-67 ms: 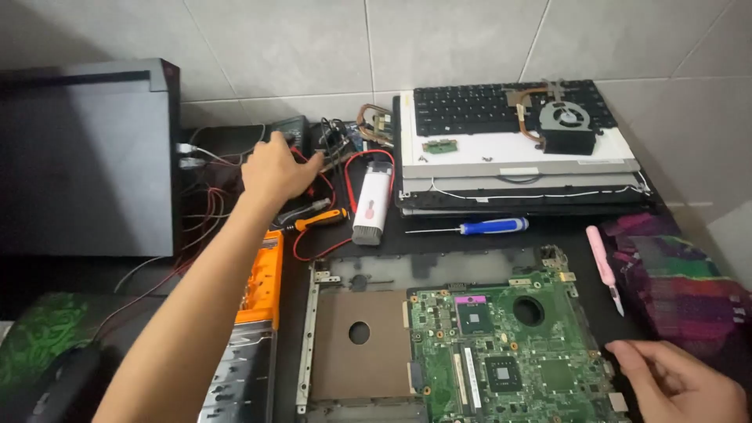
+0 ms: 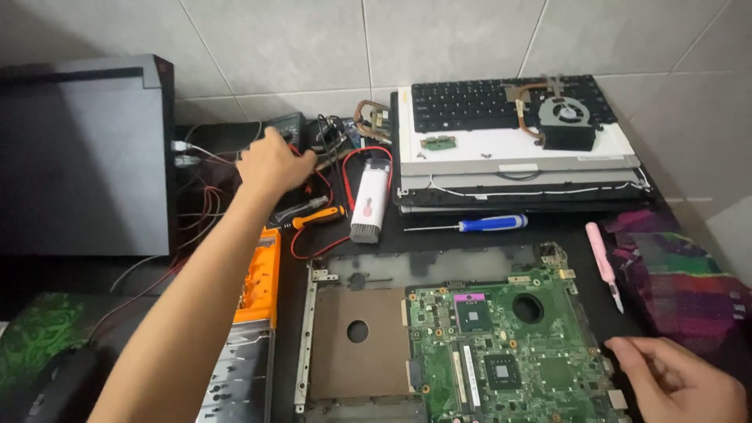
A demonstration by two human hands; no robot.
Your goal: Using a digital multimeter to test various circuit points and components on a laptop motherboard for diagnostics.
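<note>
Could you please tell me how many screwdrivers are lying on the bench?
2: the blue-handled screwdriver in front of the stacked laptop parts, and the orange-handled screwdriver just below the left hand. Others may hide among the cables.

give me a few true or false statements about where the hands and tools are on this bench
1. The left hand reaches into the tangle of wires at the back. True.
2. The right hand holds the blue-handled screwdriver. False: the screwdriver lies by itself on the bench, and the right hand rests near the green circuit board.
3. A cooling fan lies on the keyboard. True.
4. The pink tool lies on top of the circuit board. False: it lies to the right of it.
</note>
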